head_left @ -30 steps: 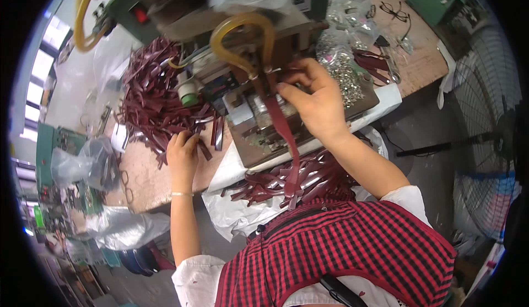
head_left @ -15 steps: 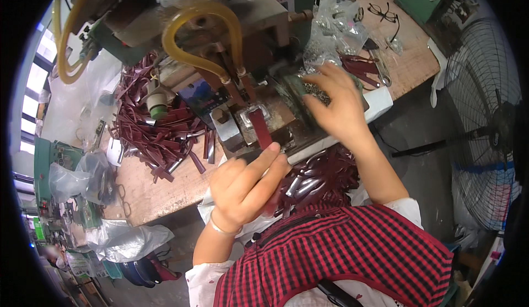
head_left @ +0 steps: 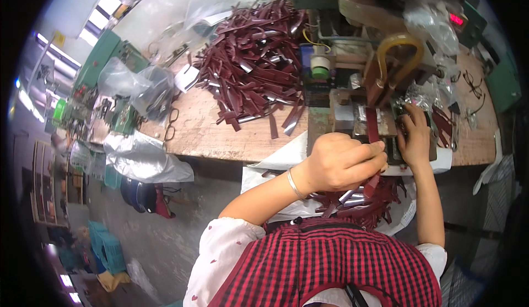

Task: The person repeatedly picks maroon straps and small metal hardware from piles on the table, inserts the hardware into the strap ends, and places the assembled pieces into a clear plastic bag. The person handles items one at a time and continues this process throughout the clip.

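Observation:
My left hand [head_left: 350, 165] is closed in a pinch around a dark red strip [head_left: 373, 124]. The far end of this strip lies on the small metal plate [head_left: 360, 121] beneath the press head [head_left: 380, 95]. Its near end hangs out below my fingers. My right hand [head_left: 415, 139] is just right of the press, its bent fingers apart and reaching down beside the machine base. Whether the fingertips touch any small part there is hidden. A loose pile of similar strips [head_left: 352, 199] rests close to my body, under my left hand.
A large heap of dark red strips [head_left: 253, 59] covers the left of the wooden table [head_left: 215, 136]. A yellow hose [head_left: 401, 41] loops above the press. Eyeglasses [head_left: 473, 84] and clear plastic bags [head_left: 435, 26] lie to the right; scissors [head_left: 172, 124] lie at the left edge.
The view has swung left, so the press now appears farther right. My right hand has gone from spread and blurred to bent fingers beside the press. My left hand still holds the strip.

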`<state>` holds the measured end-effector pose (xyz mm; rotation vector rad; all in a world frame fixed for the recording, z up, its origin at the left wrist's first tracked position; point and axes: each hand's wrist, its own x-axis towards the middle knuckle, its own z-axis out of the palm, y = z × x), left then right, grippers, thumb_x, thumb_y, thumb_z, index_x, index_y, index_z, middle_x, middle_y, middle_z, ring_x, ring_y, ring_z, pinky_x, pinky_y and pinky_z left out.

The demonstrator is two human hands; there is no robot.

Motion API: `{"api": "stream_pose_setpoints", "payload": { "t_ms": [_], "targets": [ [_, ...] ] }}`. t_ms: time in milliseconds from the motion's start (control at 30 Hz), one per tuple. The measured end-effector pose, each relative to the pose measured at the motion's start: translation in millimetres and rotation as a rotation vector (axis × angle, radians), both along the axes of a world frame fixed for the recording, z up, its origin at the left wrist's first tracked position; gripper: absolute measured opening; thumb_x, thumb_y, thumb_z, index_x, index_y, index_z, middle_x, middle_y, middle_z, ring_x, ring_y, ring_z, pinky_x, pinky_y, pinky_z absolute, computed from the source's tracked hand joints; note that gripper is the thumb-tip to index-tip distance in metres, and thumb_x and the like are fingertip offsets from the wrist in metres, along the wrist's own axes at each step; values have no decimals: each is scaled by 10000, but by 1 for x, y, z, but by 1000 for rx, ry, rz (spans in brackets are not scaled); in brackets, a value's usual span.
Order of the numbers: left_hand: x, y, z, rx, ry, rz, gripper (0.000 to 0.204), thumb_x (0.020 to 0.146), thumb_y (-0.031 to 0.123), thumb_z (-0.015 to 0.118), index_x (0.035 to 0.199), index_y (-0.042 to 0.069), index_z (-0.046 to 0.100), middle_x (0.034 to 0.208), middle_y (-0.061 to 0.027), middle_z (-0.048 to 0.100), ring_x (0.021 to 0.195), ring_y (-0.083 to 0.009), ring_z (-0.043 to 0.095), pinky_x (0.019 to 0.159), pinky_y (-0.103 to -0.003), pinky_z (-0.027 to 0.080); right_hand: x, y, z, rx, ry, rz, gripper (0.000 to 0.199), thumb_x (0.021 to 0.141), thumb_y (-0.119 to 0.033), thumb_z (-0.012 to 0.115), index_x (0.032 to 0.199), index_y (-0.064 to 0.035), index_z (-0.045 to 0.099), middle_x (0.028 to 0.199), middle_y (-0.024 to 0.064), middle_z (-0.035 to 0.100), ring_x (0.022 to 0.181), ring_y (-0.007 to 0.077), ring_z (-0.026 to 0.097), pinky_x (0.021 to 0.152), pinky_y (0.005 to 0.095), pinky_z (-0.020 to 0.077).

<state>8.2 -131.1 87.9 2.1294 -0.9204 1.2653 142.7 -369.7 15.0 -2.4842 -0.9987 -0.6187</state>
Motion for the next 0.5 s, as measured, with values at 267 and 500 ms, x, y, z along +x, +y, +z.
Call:
{"api": "stream_pose_setpoints", "payload": {
  "t_ms": [267,500],
  "targets": [
    [-73,26,-9,28,183,252,297,789,176,809,1068,89,754,1172,-135,756,625,-145,671,492,-265,457,26,-25,-24,836,332,-292,200,990,-95,697,1161,5,670,1031,50,724,952,128,657,882,278,498],
    [-65,222,-25,-392,183,1027,89,921,61,723,1007,47,739,965,-75,735,842,-218,648,767,-327,496,8,-11,-29,1352,547,-270,246,985,-43,671,1224,12,681,1172,68,692,1086,138,621,993,281,469]
  ]
}}
